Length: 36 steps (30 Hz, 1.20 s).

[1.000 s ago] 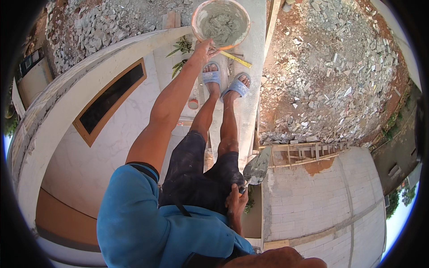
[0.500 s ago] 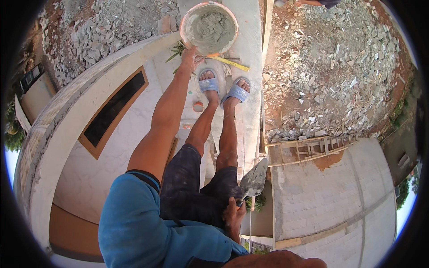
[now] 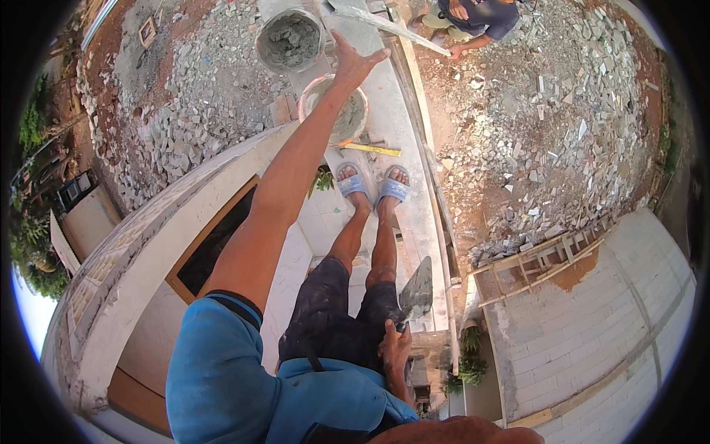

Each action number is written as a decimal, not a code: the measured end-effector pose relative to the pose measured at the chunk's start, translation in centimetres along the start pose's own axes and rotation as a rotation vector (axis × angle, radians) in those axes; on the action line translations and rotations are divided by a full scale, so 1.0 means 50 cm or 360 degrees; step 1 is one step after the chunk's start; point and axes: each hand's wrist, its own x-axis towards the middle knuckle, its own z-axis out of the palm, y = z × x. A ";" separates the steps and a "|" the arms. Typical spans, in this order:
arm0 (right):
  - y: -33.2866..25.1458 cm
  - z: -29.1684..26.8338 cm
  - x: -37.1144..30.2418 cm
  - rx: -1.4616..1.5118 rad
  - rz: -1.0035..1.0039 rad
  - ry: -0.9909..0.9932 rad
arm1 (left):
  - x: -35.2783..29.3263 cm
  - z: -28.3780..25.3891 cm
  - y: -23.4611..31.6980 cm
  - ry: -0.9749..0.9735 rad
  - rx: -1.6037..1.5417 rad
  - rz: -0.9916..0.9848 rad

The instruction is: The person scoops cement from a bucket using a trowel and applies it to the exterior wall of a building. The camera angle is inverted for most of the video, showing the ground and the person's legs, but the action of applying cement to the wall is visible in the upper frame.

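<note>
The left hand (image 3: 355, 61) has let go of the bucket (image 3: 290, 38) and is open now. The bucket is farther away. The right hand (image 3: 394, 346) grips a trowel (image 3: 416, 290).

No packages, labels, signs or screens are visible anywhere in this view.
</note>
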 end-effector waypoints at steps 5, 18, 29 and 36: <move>0.000 0.004 -0.012 0.0119 0.0031 -0.0009 | 0.035 0.063 0.067 0.0072 -0.0465 0.0086; -0.070 -0.084 -0.040 0.0324 -0.0392 -0.0098 | -0.253 -0.187 0.366 0.0146 -0.0759 0.0249; -0.457 -0.146 -0.238 -0.0231 -0.1982 -0.0355 | -0.835 -0.644 0.738 0.0617 -0.0579 0.0745; -0.481 0.049 -0.506 -0.0432 -0.2437 -0.1330 | -1.150 -0.775 0.900 0.0982 0.0156 0.0486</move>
